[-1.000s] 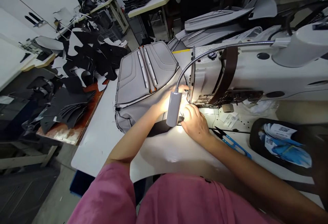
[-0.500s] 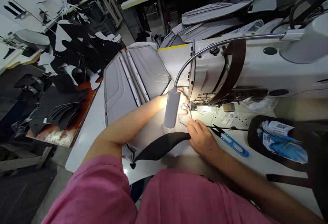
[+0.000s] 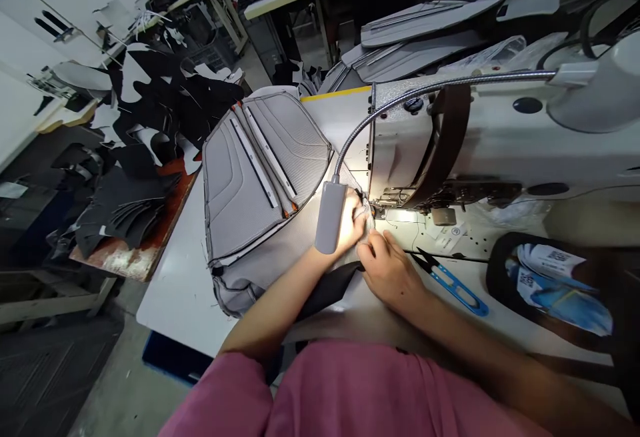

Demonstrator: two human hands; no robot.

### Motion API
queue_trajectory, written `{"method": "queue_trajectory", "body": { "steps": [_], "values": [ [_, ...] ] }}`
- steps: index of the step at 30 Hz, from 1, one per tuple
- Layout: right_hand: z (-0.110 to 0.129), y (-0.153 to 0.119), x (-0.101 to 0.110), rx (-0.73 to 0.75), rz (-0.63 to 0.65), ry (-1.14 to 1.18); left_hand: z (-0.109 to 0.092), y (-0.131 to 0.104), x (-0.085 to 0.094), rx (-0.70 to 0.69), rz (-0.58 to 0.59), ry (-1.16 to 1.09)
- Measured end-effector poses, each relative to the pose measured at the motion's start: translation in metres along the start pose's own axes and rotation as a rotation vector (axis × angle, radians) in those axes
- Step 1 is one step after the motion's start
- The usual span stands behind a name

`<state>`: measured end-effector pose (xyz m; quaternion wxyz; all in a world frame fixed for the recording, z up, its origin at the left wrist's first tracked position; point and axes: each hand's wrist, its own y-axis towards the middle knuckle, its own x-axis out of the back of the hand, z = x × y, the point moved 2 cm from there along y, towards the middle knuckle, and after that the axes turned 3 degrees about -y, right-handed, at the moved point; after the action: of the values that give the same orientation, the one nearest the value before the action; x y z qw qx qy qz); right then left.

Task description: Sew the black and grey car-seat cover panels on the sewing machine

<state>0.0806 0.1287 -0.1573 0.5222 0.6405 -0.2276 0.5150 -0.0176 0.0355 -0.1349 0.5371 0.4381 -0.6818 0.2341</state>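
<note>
A grey padded seat cover [image 3: 295, 127] with stitched curves and two white strips lies on the sewing table, its near edge running to the sewing machine [image 3: 415, 143]. My left hand [image 3: 354, 220], partly hidden by the grey lamp head [image 3: 331, 217], is closed on the cover's edge close to the needle area. Just right of it, my right hand [image 3: 393, 267] pinches the same edge with bent fingers. A black fabric flap [image 3: 327, 290] of the cover hangs under my left forearm. Blue thread snips [image 3: 457, 287] lie right of my right hand.
A dark tray [image 3: 495, 263] holding blue and white packets stands at the right. Black cut pieces [image 3: 135, 190] are heaped on a reddish board at the left. More grey panels [image 3: 425, 30] are stacked behind the machine. The lamp's flexible neck [image 3: 440, 82] arches over the work.
My left forearm has swung nearer my body and to the right, uncovering more of the cover. My left hand has shifted on the edge; my right hand stays close to the needle area.
</note>
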Motion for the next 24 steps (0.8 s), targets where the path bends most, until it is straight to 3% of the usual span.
{"method": "queue_trajectory", "body": {
  "steps": [3,9,24],
  "values": [
    [-0.006,0.006,-0.002,-0.037,-0.026,-0.021,0.005,0.020,0.005,0.124,-0.106,-0.058],
    [-0.012,0.010,-0.003,-0.071,-0.066,-0.047,0.014,0.053,0.001,0.029,0.001,-0.233],
    [-0.018,0.007,-0.002,-0.112,-0.054,-0.046,0.015,0.054,-0.009,0.037,0.016,-0.326]
  ]
}}
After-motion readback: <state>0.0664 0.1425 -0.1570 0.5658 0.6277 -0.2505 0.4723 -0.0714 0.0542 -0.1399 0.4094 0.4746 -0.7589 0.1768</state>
